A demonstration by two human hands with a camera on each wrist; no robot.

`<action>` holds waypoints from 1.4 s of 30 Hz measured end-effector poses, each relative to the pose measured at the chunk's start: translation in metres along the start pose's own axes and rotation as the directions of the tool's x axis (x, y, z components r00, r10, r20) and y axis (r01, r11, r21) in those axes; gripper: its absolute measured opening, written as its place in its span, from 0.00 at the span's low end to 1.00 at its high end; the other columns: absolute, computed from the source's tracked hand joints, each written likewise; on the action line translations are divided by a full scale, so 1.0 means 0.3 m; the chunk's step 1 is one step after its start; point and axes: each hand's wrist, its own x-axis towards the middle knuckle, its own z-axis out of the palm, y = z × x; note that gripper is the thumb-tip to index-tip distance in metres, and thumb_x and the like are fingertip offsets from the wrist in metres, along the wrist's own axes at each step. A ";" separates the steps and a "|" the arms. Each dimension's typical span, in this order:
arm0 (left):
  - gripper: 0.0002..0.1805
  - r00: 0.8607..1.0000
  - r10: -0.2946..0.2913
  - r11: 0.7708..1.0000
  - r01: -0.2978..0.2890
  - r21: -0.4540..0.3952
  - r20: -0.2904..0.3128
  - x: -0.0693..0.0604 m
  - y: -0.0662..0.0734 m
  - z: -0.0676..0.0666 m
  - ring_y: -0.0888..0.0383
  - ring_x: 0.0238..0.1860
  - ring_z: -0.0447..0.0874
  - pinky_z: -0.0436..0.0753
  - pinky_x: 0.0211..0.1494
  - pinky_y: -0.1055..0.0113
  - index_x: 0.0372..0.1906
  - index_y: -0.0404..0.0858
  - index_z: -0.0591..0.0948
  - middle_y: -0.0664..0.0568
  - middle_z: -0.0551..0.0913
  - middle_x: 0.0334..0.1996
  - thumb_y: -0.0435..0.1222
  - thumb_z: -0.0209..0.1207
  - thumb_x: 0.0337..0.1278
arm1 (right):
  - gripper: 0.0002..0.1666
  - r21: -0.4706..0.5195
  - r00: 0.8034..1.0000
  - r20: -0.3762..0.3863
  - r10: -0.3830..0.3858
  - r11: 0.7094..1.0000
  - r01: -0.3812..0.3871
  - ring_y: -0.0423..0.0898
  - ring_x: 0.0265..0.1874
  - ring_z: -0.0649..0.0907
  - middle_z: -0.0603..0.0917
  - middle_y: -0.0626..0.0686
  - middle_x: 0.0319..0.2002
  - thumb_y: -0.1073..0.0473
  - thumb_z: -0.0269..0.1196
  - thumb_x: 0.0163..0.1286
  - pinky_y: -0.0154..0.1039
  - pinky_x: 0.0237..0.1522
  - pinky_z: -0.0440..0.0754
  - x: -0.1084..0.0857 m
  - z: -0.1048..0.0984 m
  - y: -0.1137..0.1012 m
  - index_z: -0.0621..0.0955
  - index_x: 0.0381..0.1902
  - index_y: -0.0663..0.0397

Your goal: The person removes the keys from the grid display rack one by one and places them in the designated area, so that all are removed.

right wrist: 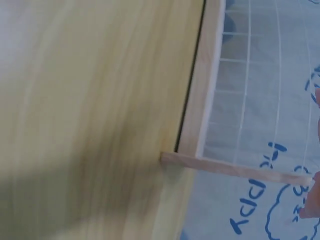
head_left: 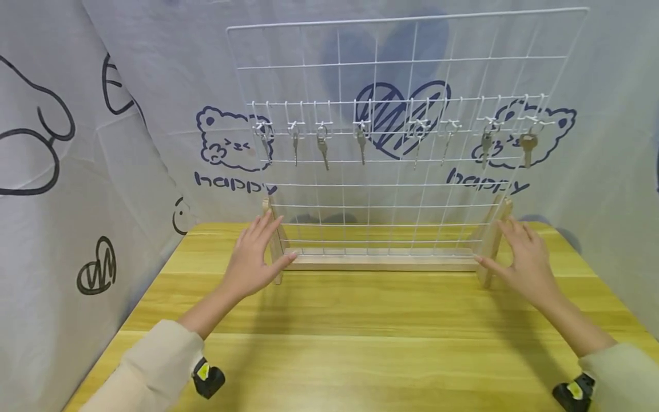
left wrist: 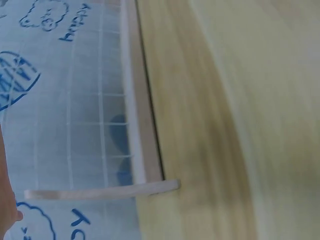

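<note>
A white wire grid (head_left: 412, 18) stands upright in a wooden stand (head_left: 381, 264) at the back of the table. Several keys (head_left: 322, 151) hang in a row on white hooks across it; the rightmost key (head_left: 528, 146) has a broad, brownish head. My left hand (head_left: 251, 257) is beside the left wooden support (head_left: 276, 246), fingers extended and thumb spread. Mirroring it, my right hand (head_left: 527, 260) is at the right support (head_left: 491, 246), thumb apart from the fingers. Whether either hand touches the wood, I cannot tell. Only slivers of hand show in the wrist views.
The wooden table (head_left: 381, 337) stretches in front of the stand. White cloth (head_left: 139, 189) with blue and black drawings hangs behind and along the left side. Black wrist devices (head_left: 208, 379) sit at both sleeves.
</note>
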 end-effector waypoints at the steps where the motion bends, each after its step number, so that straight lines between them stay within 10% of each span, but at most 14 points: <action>1: 0.41 1.000 -0.013 1.000 0.013 -0.015 -0.003 0.006 -0.002 -0.014 0.39 0.72 0.45 0.46 0.72 0.36 0.70 0.41 0.58 0.42 0.51 0.73 0.55 0.54 0.56 | 0.47 0.016 1.000 -0.006 0.005 1.000 -0.005 0.78 0.61 0.56 0.58 0.77 0.64 0.47 0.66 0.57 0.76 0.61 0.48 0.007 -0.008 0.002 0.61 0.64 0.72; 21: 0.35 0.994 -0.096 0.917 0.070 -0.393 -0.048 0.156 -0.017 -0.231 0.42 0.70 0.52 0.53 0.73 0.43 0.71 0.40 0.56 0.41 0.56 0.71 0.48 0.50 0.63 | 0.40 0.249 0.961 0.011 0.275 0.930 -0.269 0.69 0.65 0.59 0.57 0.69 0.68 0.47 0.55 0.69 0.65 0.65 0.58 0.212 -0.196 0.030 0.56 0.69 0.64; 28: 0.33 0.985 -0.131 0.889 0.068 -0.453 -0.109 0.205 0.004 -0.262 0.44 0.68 0.58 0.60 0.73 0.49 0.70 0.38 0.57 0.42 0.60 0.69 0.46 0.50 0.64 | 0.38 0.384 0.926 0.122 0.357 0.843 -0.376 0.31 0.56 0.73 0.71 0.42 0.64 0.42 0.54 0.66 0.31 0.63 0.72 0.284 -0.231 0.074 0.59 0.70 0.48; 31: 0.33 0.980 -0.146 0.879 0.067 -0.471 -0.133 0.222 0.011 -0.268 0.45 0.68 0.61 0.62 0.72 0.50 0.70 0.39 0.57 0.43 0.62 0.68 0.45 0.51 0.64 | 0.24 0.584 0.937 0.134 0.323 0.738 -0.338 0.21 0.40 0.76 0.80 0.30 0.46 0.51 0.59 0.66 0.17 0.46 0.77 0.302 -0.237 0.099 0.71 0.60 0.37; 36: 0.34 0.971 -0.190 0.844 0.087 -0.529 -0.143 0.249 0.021 -0.278 0.46 0.67 0.63 0.64 0.71 0.51 0.69 0.39 0.58 0.44 0.63 0.67 0.47 0.52 0.62 | 0.31 0.842 0.939 0.226 0.260 0.432 -0.322 0.28 0.36 0.83 0.82 0.32 0.37 0.59 0.63 0.62 0.18 0.37 0.80 0.334 -0.246 0.128 0.69 0.63 0.46; 39: 0.34 0.964 -0.220 0.827 0.103 -0.553 -0.150 0.261 0.026 -0.278 0.47 0.66 0.65 0.66 0.70 0.53 0.69 0.39 0.58 0.43 0.64 0.67 0.48 0.52 0.63 | 0.40 0.856 0.926 0.277 0.256 0.371 -0.358 0.30 0.36 0.84 0.83 0.34 0.37 0.56 0.64 0.60 0.20 0.37 0.81 0.351 -0.252 0.135 0.61 0.68 0.53; 42: 0.33 0.958 -0.236 0.821 0.105 -0.561 -0.165 0.286 0.034 -0.282 0.49 0.65 0.67 0.69 0.69 0.56 0.68 0.38 0.59 0.43 0.66 0.65 0.47 0.51 0.63 | 0.28 0.885 0.919 0.293 0.263 0.290 -0.365 0.33 0.34 0.85 0.86 0.38 0.34 0.56 0.65 0.58 0.24 0.36 0.83 0.355 -0.252 0.138 0.73 0.58 0.47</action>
